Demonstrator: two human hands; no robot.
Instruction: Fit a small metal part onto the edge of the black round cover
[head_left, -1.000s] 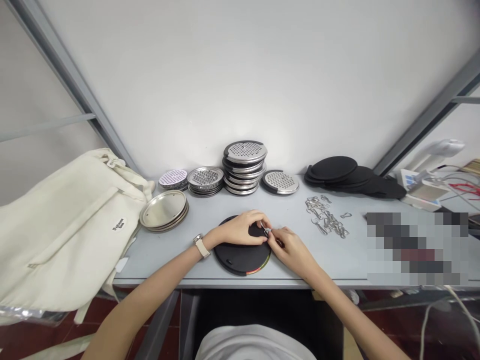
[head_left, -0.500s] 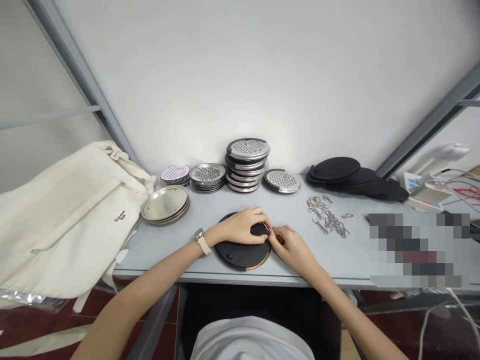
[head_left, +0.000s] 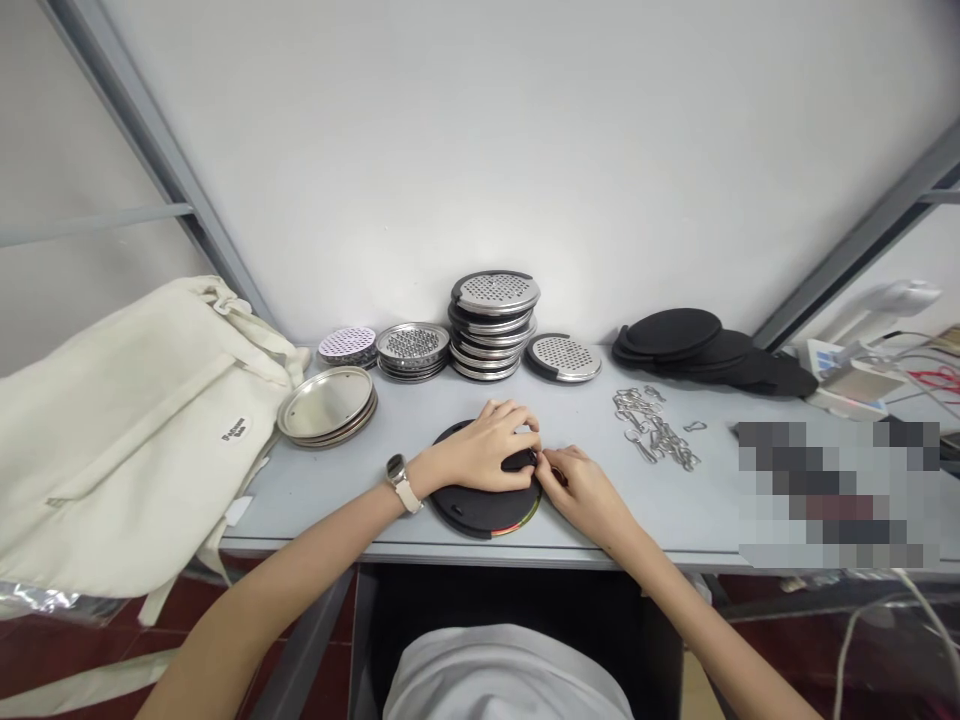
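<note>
A round black disc [head_left: 469, 515] with a multicoloured rim lies flat on the grey table [head_left: 337, 490], close to the front edge. My left hand [head_left: 480, 447] rests on its upper part, fingers curled toward a black tab [head_left: 520, 460] on the disc. My right hand [head_left: 581, 497] sits at the disc's right edge, fingertips pinched against the tab and touching my left fingertips. A small metal clip seems held in that pinch, though my fingers mostly hide it.
Behind the hands stand a tall stack of steel graters [head_left: 493, 325], a steel grater [head_left: 562, 358] and shallow metal plates [head_left: 326, 405]. Loose metal clips [head_left: 652, 430] lie to the right, black discs [head_left: 712, 350] behind them. A cream cloth bag [head_left: 127, 440] fills the left.
The small metal piece, visible at my fingertips earlier, is now mostly hidden. My left fingers have closed over the black tab, and both hands have drawn closer together.
</note>
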